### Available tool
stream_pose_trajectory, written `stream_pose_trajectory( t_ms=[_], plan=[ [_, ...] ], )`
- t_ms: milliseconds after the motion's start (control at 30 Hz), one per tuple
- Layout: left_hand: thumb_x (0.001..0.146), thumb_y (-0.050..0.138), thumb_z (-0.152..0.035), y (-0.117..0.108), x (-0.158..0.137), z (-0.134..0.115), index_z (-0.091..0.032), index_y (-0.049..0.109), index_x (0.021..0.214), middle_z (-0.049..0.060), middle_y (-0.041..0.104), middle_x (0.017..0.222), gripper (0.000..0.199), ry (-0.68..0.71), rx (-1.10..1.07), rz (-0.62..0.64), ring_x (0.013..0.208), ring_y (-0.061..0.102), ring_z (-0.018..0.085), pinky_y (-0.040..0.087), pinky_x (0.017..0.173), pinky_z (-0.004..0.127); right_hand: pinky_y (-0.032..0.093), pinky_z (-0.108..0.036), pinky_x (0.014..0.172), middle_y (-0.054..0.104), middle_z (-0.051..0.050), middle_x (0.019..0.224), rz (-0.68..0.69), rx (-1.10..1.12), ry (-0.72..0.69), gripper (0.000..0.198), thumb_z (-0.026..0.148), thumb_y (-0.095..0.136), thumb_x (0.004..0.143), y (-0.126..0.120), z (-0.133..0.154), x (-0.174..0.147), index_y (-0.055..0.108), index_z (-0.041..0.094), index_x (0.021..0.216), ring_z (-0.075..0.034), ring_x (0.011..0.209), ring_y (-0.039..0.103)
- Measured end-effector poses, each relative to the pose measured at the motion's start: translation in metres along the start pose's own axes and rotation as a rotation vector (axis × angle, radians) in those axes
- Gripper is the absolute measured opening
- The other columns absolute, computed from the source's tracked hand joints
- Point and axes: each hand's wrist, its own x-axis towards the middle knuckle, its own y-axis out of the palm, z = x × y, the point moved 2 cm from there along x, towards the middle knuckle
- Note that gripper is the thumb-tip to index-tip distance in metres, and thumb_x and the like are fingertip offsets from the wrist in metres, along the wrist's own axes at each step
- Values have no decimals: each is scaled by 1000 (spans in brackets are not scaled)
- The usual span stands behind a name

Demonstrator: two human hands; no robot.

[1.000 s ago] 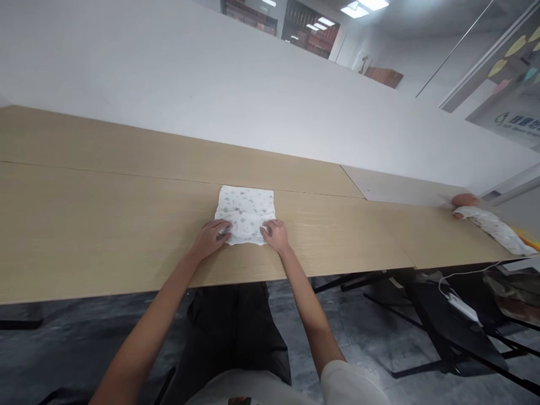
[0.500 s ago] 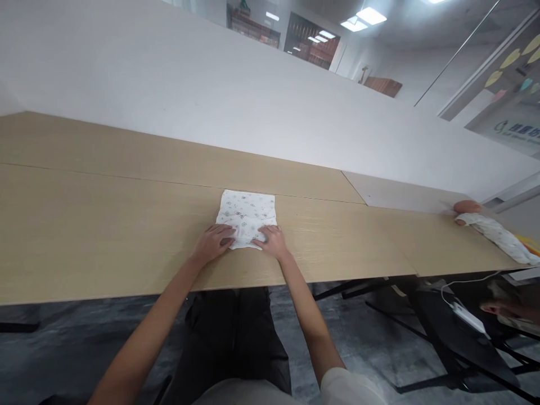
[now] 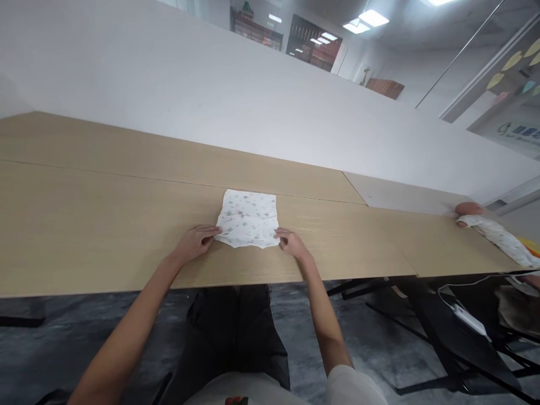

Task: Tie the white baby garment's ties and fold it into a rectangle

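A white cloth [image 3: 248,216] with a small print lies flat on the wooden table [image 3: 126,225] in front of me. Its near edge is wavy, and a faint crease crosses it. At the near left corner my left hand [image 3: 194,244] pinches the cloth's edge between thumb and fingers. My right hand [image 3: 293,245] grips the near right corner in the same way, its fingers bent and the wrist above the table.
A doll [image 3: 469,208] wrapped in pale patterned fabric lies at the table's far right. A white wall [image 3: 189,101] rises behind the table. Below on the right are a black folding chair [image 3: 447,332], a white power strip [image 3: 470,322] and part of another person.
Both hands have moved outward from the cloth's near part to its side corners. The near part now lies smoother and wider.
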Motion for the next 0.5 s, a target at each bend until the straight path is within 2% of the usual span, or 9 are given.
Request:
stream_pose_trajectory(
  t_ms=[100, 200, 267, 367, 500],
  plan=[
    [86, 39, -38, -2, 2, -4, -23, 74, 106, 7, 72, 115, 43, 23, -7, 15, 112, 64, 27, 46, 103, 46, 48, -38, 100, 74, -7, 104, 14, 58, 3, 33, 3, 47, 72, -5, 7, 1, 73, 19, 83, -22, 108, 67],
    [88, 39, -41, -7, -2, -13, -22, 73, 101, 8, 72, 113, 42, 26, -74, 11, 112, 63, 26, 45, 104, 46, 50, -35, 92, 73, -7, 102, 25, 141, 23, 28, 9, 48, 76, -12, 17, -4, 71, 19, 88, -21, 97, 68],
    [90, 38, -46, -12, -8, -18, -22, 71, 104, 8, 70, 117, 43, -11, -186, 22, 114, 62, 26, 44, 105, 44, 49, -35, 90, 73, -6, 102, 18, 208, 63, 23, 15, 51, 79, -18, 23, -9, 70, 19, 92, -21, 95, 67],
    [89, 41, -54, -18, -12, -22, -21, 68, 108, 7, 68, 121, 47, -148, -423, 18, 113, 61, 26, 45, 103, 40, 48, -33, 88, 72, -5, 97, -32, 350, 136, 17, 26, 58, 80, -28, 28, -10, 69, 19, 91, -21, 92, 65],
    [77, 52, -61, -19, 15, -17, -18, 68, 87, 6, 72, 95, 47, -393, -702, -141, 93, 63, 26, 51, 88, 37, 48, -27, 73, 67, -3, 81, -242, 564, 270, 19, 34, 59, 78, -28, 22, 18, 66, 18, 87, -17, 77, 61]
  ],
)
